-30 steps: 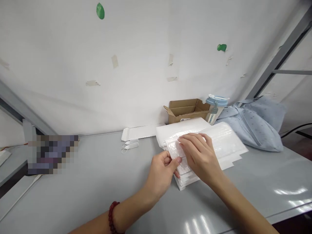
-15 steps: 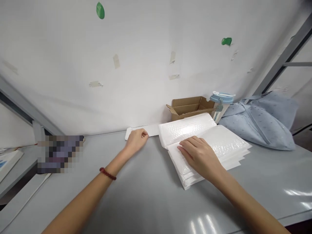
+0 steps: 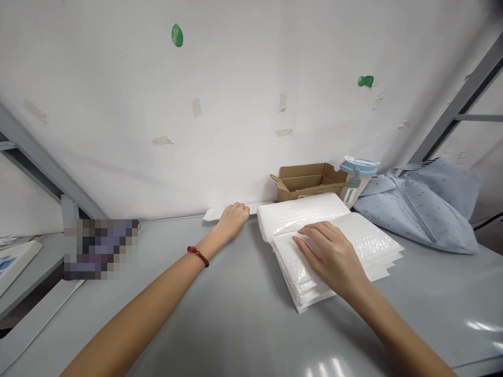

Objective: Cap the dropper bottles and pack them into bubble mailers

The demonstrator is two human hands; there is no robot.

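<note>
My left hand, with a red bead bracelet on its wrist, is closed at a thin white strip along the foot of the wall. The hand covers the strip's middle, and its left end looks bent. Its fingertips face away from me, so the grip itself is hidden. To the right lies a stack of white bubble mailers, the upper one folded back toward the wall. My right hand rests on the stack, fingers a little bent and thumb apart from them.
Behind the mailers stand an open cardboard box and a cup with a blue lid. A light blue fabric bag lies at the right. On the left are a blurred-out item and a white cable.
My left hand has moved right along the white strip and turned knuckles up, its fingers curled in more. The strip's left end has bent. My right hand stays on the mailers.
</note>
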